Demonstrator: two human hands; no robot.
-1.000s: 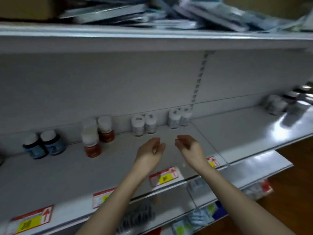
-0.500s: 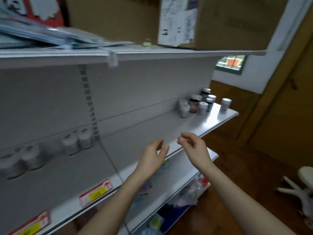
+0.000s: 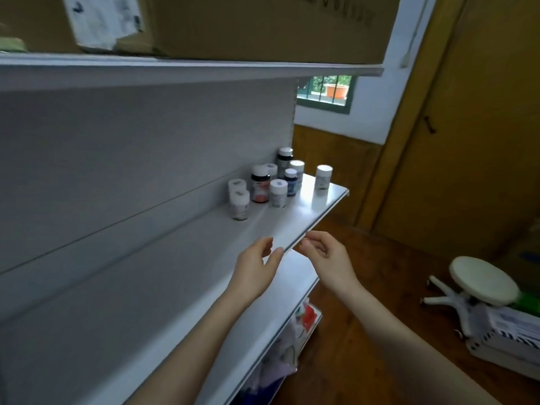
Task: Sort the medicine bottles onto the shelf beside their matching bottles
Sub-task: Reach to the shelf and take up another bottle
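While both hands [image 3: 292, 258] hang open, holding nothing, mixed bottles [image 3: 274, 182] crowd the shelf's [image 3: 175, 273] far right: sorting remains.

Cardboard box [image 3: 263, 24] on top, round white stool [image 3: 482, 280], barred window [image 3: 327, 92], wooden door [image 3: 473, 127], wooden floor [image 3: 350, 346]

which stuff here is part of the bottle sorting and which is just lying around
For the job:
- cluster of medicine bottles at the shelf's far end
- lone white-capped bottle near the front edge
- shelf
- left hand and right hand, both empty

Lying about:
- cardboard box on the top shelf
- white stool
- packets on the lower shelf
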